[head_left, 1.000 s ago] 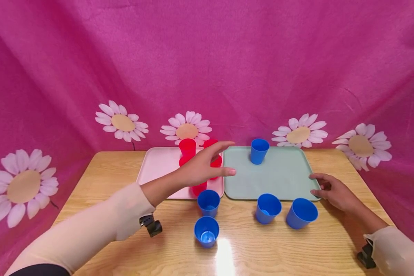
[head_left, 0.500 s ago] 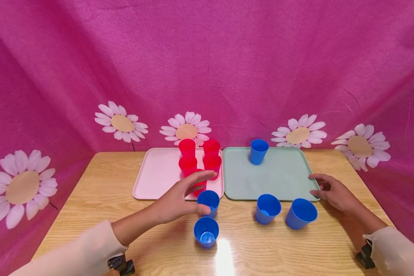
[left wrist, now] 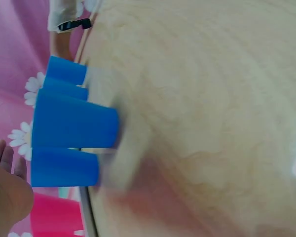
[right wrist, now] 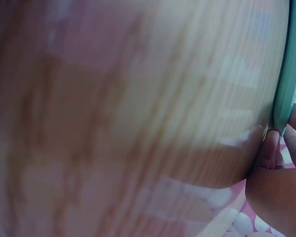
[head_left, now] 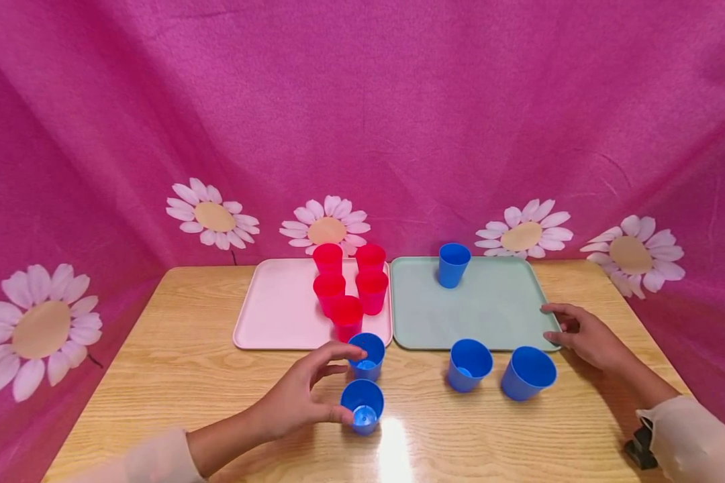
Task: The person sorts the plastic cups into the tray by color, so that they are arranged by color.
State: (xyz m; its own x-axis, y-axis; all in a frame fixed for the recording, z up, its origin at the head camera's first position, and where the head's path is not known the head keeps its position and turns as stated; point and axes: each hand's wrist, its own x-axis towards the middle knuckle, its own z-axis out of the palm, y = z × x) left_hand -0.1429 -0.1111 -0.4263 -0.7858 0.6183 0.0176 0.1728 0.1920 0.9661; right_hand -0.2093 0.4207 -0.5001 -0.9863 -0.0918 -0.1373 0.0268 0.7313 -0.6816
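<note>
My left hand is spread beside two upright blue cups. Its thumb tip is right at the near blue cup, and its index fingertip overlaps the blue cup just behind. In the left wrist view the palm and fingers lie left of the blue cups, with nothing held. On the right, my right hand pinches the near right corner of the green tray, thumb at the front edge. Several red cups stand upright on the pink tray.
One blue cup stands on the green tray near its back edge. Before that tray, two more blue cups stand on the wooden table. A pink flowered cloth hangs behind the table.
My left hand has drawn back from over the red cups, down toward me, to the two blue cups at the left. The right hand and the cups have stayed where they were.
</note>
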